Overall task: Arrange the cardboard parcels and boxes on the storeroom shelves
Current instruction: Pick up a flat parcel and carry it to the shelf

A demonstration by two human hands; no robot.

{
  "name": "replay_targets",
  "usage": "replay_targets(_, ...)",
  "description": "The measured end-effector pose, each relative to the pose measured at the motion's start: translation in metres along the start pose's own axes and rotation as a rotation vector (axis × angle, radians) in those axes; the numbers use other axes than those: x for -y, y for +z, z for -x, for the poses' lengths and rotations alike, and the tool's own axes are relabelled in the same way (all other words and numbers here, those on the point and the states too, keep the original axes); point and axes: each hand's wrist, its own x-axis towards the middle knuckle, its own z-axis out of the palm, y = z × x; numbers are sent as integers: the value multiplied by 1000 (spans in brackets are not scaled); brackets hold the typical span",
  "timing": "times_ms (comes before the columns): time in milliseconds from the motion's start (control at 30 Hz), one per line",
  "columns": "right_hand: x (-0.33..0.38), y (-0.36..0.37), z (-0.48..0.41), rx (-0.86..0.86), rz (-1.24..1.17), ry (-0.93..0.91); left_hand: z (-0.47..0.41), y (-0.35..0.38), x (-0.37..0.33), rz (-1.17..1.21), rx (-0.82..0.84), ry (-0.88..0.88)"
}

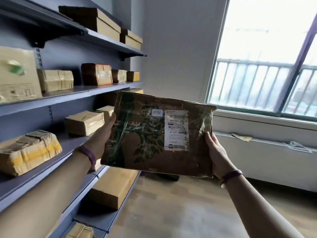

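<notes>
Both hands (pixel 101 134) hold flat parcel (pixel 157 133) nr shelves (pixel 72 93).

A storeroom for parcels. Left of the two-handed grip on a flat parcel (pixel 158 133), grey metal shelves (pixel 89 91) on wall brackets run in several tiers. Each tier carries taped cardboard boxes (pixel 55 79) spaced apart, some with yellow tape. The held parcel bears a white shipping label (pixel 176 129). Right of the grip, a large window (pixel 267 57) with a railing outside lights a bare wall and a plain wood-look floor (pixel 171 212).
</notes>
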Motion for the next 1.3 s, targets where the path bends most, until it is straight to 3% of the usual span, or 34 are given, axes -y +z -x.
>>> replay_targets(200, -6, -23, -109, -89, 11, -19, -128, 53, -6, -34, 92, 2)
replay_targets(433, -23, -57, -270, -82, 41, -81, -279, 117, -3, -36, 118, 72)
replay_targets(667, -37, -63, -466, -30, 98, -33, -450, 167, -13, -63, -14, 32)
replay_targets(933, -75, -48, -643, 52, 117, -8, -636, 160, 8, 3, -38, -131)
replay_targets(1067, -106, -37, -718, 39, 126, 17, -713, 163, 18, -6, -98, -91)
replay_targets(1167, -136, -32, -777, 24, 121, 35, -819, 148, 51, 5, -166, -59)
replay_targets(1300, -178, -23, -859, -42, 116, 68, -892, 173, 53, -20, -76, -59)
